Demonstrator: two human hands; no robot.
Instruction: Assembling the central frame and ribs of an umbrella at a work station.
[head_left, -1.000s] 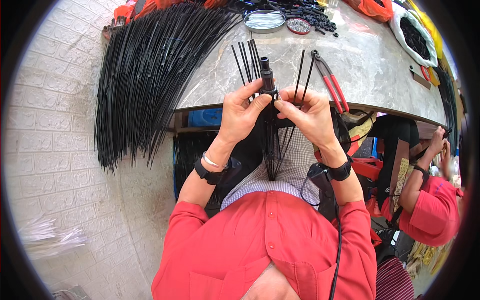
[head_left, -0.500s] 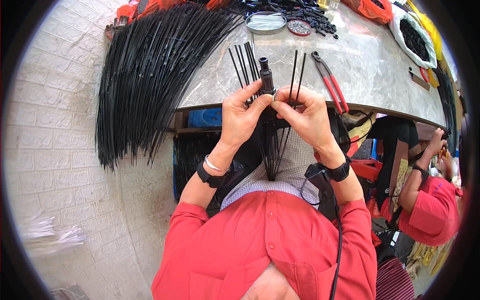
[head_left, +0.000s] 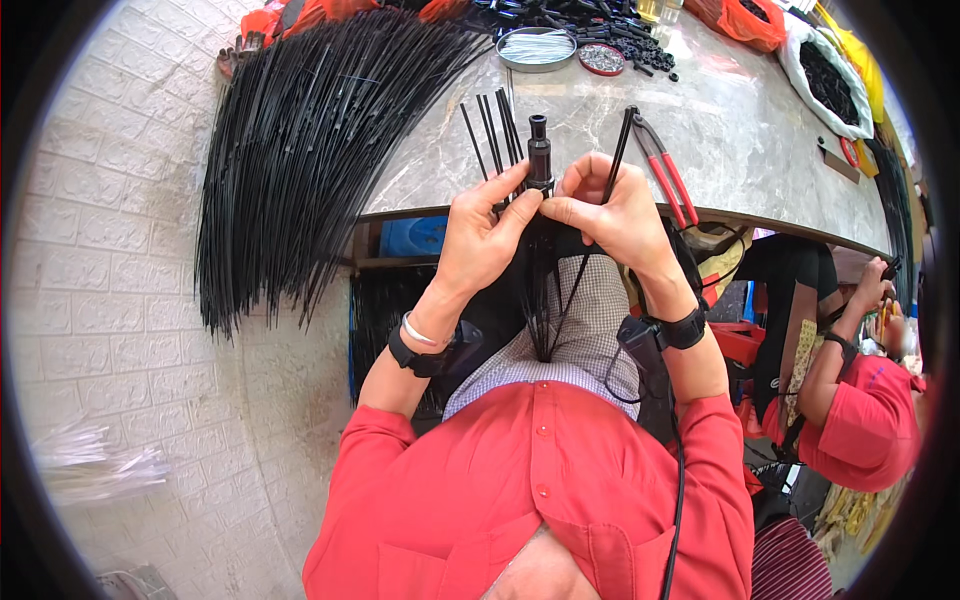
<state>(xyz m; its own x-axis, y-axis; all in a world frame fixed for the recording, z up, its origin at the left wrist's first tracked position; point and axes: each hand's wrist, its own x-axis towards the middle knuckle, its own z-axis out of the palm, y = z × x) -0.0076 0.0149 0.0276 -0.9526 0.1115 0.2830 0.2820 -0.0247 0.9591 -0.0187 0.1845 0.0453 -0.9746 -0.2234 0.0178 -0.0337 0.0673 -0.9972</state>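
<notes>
Black stepped tube: between your hands, long axis pointing away from you. Left hand: gripping its base. Right hand: fingertips at that base, thin black rods in its grasp. Farther: white sack, black pieces; red-rimmed tin, silvery bits; round metal tin, white sticks.

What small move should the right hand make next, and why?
Probably ease one of the black rods beside the right hand toward the dark tube: the left hand appears to steady the tube, the right fingertips are close to its lower part, and those rods' upper ends stand apart from it.
</notes>
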